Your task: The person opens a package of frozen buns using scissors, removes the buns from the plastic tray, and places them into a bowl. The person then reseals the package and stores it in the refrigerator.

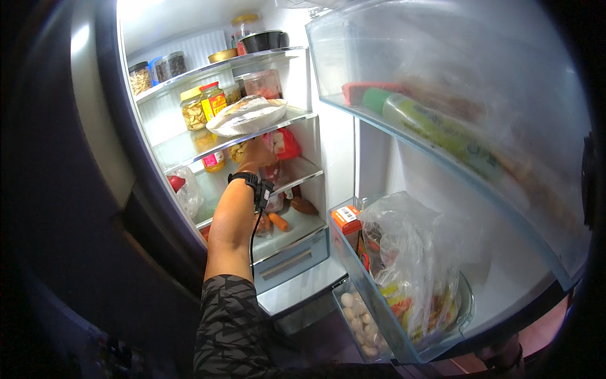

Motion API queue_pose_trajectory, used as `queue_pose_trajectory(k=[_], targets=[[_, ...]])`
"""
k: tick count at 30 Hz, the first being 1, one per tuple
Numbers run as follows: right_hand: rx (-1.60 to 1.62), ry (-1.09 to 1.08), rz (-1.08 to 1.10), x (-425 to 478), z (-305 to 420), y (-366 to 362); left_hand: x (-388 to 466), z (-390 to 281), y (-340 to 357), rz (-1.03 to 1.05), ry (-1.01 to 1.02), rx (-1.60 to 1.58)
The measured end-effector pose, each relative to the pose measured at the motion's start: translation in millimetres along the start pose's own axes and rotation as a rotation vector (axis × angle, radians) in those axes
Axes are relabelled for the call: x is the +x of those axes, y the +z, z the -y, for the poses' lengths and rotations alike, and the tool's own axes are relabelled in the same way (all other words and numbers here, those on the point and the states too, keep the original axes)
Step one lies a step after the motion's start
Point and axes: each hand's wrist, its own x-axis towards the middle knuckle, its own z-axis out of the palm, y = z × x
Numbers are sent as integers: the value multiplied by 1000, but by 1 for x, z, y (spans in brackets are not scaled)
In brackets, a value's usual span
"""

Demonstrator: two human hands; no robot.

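My left hand (258, 154) reaches into the open refrigerator, below the glass shelf that carries a covered white bowl (247, 116). A red plastic bag (288, 144) with pale contents lies just right of the hand. To its left are some yellowish food pieces (236, 151) and a jar with a pink label (214, 161). The fingertips are hidden, so a hold on anything cannot be made out. A black strap with a small cabled device (262, 192) is on that wrist. At the lower right, my right hand (502, 353) is dark and partly hidden near the door's bottom edge.
Jars, including a red-lidded jar (214, 99), stand on the upper shelves. A carrot (278, 221) lies on the lowest shelf above a drawer (293, 263). The open door's bins hold a green-capped bottle (435, 123), a clear plastic bag (412, 246) and eggs (360, 320).
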Motion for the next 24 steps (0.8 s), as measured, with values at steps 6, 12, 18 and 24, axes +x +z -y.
queue_pose_trajectory(k=[6, 12, 18, 24], targets=[[-13, -34, 1, -10, -1, -1, -8, 16, -13, 61, -99, -10], [-52, -105, 1, -33, -8, -7, -74, -50, -55, -85, -311, -418], [-122, -305, 50, -32, -5, -6, -279, -122, -60, -298, -85, -1037], [-473, -692, 95, -3, 49, 11, -480, -132, -54, 56, -708, -1150]])
